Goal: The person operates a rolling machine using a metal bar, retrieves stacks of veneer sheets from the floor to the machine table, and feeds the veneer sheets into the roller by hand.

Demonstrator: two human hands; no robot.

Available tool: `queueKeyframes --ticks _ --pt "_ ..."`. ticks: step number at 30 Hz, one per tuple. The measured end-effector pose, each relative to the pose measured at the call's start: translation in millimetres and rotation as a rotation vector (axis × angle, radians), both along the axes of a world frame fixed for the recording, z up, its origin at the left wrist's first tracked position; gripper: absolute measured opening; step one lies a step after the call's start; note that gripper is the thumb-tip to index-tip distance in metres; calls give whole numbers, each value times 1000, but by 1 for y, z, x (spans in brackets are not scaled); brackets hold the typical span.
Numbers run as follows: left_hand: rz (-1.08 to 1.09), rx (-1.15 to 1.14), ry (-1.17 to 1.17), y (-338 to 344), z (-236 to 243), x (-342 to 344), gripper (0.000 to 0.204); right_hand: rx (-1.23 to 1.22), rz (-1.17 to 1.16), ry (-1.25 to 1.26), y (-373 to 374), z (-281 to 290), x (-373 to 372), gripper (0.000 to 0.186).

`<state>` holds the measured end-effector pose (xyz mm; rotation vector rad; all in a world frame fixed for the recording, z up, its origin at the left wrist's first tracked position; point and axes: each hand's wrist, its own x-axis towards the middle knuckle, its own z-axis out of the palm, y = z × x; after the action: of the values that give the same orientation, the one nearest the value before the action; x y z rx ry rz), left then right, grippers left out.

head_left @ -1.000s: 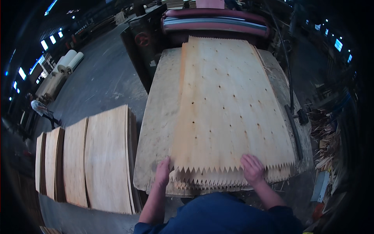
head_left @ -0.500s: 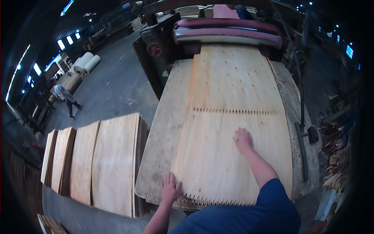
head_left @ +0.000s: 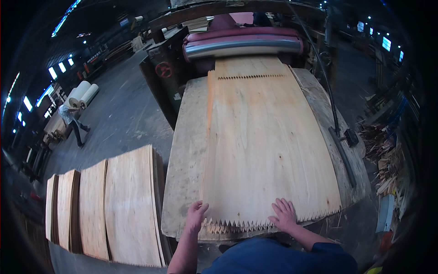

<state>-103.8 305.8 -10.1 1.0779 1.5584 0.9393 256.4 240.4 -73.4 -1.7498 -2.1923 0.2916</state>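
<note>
A pale wood veneer sheet [head_left: 269, 150] with zigzag ends lies on top of a veneer stack on the worn feed table. Its far toothed edge lies over another sheet [head_left: 248, 66] that runs up to the rollers [head_left: 244, 43]. My right hand [head_left: 284, 215] rests flat on the near end of the top sheet, fingers spread. At the near left corner is my left hand [head_left: 196, 214], its fingers loosely bent and apart beside the sheet's edge. It holds nothing that I can see.
Stacks of veneer [head_left: 130, 208] stand left of the feed table [head_left: 180, 150]. A dark bar [head_left: 343, 157] lies along its right side, with scrap wood [head_left: 388, 169] beyond. A red handwheel [head_left: 164, 70] is by the rollers. Far left, a person [head_left: 73, 121] walks near white rolls [head_left: 82, 95].
The top sheet's far toothed edge is now much nearer the rollers. My right hand has come back toward me to its near end. My left hand's fingers have bent, and the view has shifted.
</note>
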Motion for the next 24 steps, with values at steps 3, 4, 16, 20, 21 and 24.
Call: queueKeyframes --ticks 3,4,16,20,21,24 --pt "-37 -145 -276 -2 10 7 28 -84 123 -66 -24 20 -11 71" --pt "-42 -139 -278 -3 12 9 25 -89 118 -65 -29 21 -11 71" --pt "-15 -67 -578 -10 22 -30 37 525 82 138 7 83 -5 28" --pt "-62 -54 -87 2 -14 5 56 568 134 60 98 85 30 25" --pt "-153 -7 42 -1 -23 15 56 573 160 66 123 83 36 26" --pt "-330 121 436 -10 -48 31 56 594 126 142 216 61 57 28"
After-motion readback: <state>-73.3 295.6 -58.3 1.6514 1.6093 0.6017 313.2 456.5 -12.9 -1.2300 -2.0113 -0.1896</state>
